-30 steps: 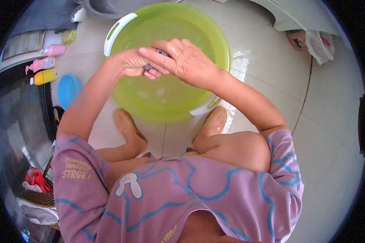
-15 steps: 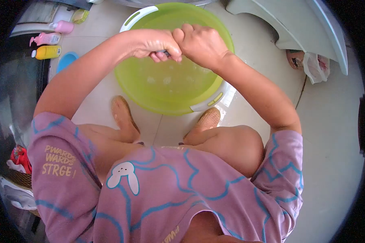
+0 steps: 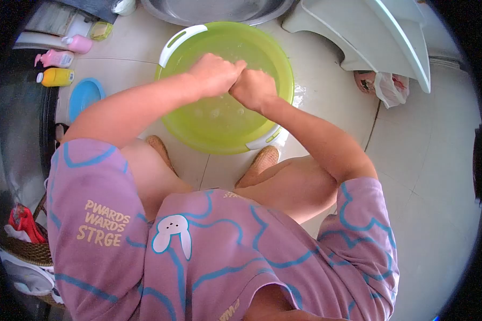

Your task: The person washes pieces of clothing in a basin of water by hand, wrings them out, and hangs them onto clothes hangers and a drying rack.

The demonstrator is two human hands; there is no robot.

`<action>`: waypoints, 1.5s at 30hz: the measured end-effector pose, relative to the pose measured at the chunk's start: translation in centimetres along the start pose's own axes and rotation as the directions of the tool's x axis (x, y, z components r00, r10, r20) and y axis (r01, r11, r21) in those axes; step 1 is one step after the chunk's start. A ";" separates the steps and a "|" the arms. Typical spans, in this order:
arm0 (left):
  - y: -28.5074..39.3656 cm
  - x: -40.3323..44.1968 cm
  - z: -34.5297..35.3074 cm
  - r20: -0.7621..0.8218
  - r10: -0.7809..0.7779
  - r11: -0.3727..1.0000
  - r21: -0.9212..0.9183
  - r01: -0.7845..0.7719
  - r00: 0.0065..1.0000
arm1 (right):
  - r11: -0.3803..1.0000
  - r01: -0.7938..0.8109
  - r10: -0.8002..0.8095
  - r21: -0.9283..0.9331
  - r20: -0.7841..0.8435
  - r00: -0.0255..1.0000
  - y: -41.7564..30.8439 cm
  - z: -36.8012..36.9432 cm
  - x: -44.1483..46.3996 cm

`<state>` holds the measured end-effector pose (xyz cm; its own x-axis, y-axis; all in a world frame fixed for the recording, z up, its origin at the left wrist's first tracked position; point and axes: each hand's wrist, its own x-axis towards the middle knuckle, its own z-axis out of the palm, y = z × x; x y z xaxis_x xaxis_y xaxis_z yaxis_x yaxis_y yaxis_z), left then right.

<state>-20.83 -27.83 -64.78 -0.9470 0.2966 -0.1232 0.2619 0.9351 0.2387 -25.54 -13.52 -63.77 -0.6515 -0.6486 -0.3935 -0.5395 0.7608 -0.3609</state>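
Note:
My left hand (image 3: 215, 74) and my right hand (image 3: 253, 88) are both closed into fists and pressed together above a green basin (image 3: 174, 115). Fingers of both hands are curled under, so whatever they grip is hidden from this view. The basin has white handles and holds water (image 3: 219, 120) with some bubbles on its surface. Both forearms reach forward over the basin's near side.
A metal basin (image 3: 219, 18) stands beyond the green one. To the left are a blue bowl (image 3: 85, 97), a yellow bottle (image 3: 56, 77) and pink bottles (image 3: 56, 59). A pale plastic piece (image 3: 353, 32) and a white bag (image 3: 391, 90) are at right.
The view has shifted, with the basin lower in it. My left hand has turned knuckles up, hiding a small dark patch seen between its fingers before. My right hand sits slightly lower.

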 end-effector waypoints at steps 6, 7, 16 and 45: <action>-1.3 0.6 0.6 -0.136 0.317 0.948 0.039 -0.314 0.939 | 0.850 -0.153 0.153 0.504 0.042 0.987 -0.3 1.6 -1.4; -1.5 0.5 0.8 -0.170 0.363 0.932 0.045 -0.361 0.916 | 0.772 -0.171 0.178 0.612 0.050 0.983 -0.3 2.4 -1.6; -0.9 0.0 1.6 -0.141 0.344 0.933 -0.060 -0.355 0.928 | 0.441 -0.393 0.174 0.807 0.353 0.920 -0.7 1.4 -2.6; -0.4 1.3 0.2 0.369 -0.244 0.913 -0.223 0.341 0.897 | 0.990 0.091 -0.079 0.106 -0.120 0.990 0.9 3.3 1.4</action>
<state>-22.17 -27.80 -65.28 -0.8444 0.1089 -0.5246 -0.1250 0.9120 0.3907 -25.14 -13.80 -67.45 -0.6664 -0.6989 -0.2597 -0.5370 0.6915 -0.4831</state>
